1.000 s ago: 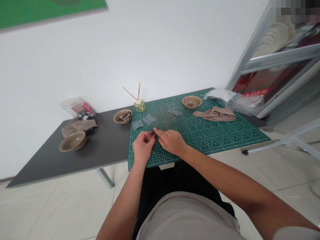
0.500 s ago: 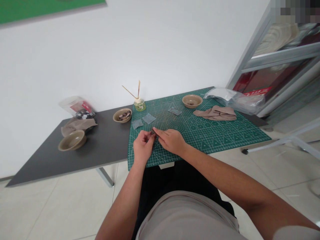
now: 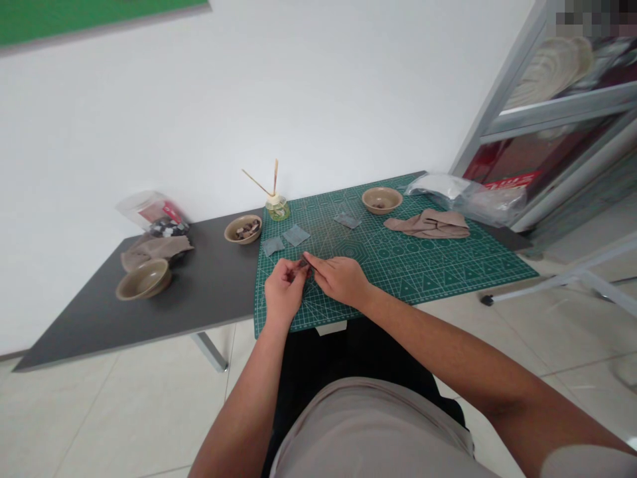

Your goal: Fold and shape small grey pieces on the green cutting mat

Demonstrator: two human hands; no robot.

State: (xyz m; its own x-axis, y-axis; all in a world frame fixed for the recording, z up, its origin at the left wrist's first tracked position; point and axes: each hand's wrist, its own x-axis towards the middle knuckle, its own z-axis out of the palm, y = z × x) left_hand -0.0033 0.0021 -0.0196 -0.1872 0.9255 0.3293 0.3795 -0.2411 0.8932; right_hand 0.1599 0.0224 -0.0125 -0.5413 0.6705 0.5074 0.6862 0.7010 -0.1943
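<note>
**Pinching a small dark piece (image 3: 303,263)**

My left hand (image 3: 284,292) and right hand (image 3: 340,281) press their fingertips (image 3: 311,261) together on it, above the green cutting mat (image 3: 438,279). On the mat, a tan bowl (image 3: 367,199) holds a few dark bits; a second tan bowl (image 3: 227,232) on the grey table (image 3: 189,292) holds brown chips.

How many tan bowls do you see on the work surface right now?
3. One bowl sits on the green cutting mat, near its far edge; one on the dark table, just left of the mat; one further left on that table. None seem hidden.
</note>
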